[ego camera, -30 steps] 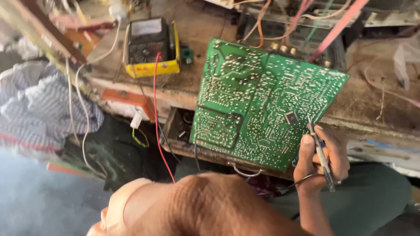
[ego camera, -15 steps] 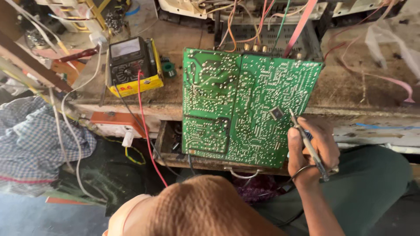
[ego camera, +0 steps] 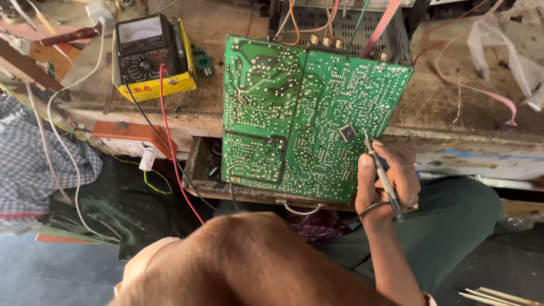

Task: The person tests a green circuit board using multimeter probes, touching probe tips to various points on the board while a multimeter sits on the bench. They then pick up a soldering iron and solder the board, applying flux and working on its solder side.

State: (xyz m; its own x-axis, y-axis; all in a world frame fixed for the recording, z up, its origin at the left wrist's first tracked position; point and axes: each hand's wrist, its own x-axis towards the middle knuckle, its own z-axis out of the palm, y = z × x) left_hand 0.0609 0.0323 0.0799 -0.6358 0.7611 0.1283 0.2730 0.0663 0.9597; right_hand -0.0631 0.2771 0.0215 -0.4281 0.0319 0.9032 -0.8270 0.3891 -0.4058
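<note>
A large green circuit board (ego camera: 294, 119) stands tilted against the wooden bench edge (ego camera: 453, 107), solder side facing me. My right hand (ego camera: 396, 178) grips a thin pen-like probe tool (ego camera: 384, 180) with a dark cable. The tool's tip rests on the board just beside a small square chip (ego camera: 347, 133). A bare forearm (ego camera: 255, 263) fills the lower foreground. My left hand is hidden from the camera.
A black and yellow multimeter (ego camera: 150, 56) lies on the bench at left, with a red lead (ego camera: 170, 147) and a black lead hanging down. An orange socket box (ego camera: 127, 136), a checked cloth (ego camera: 34, 164), a metal chassis (ego camera: 345, 22) and a plastic bag (ego camera: 504, 51) surround the board.
The view has shifted, so the board now sits more to the left and squarer in the picture. My right hand keeps the probe near the same chip.
</note>
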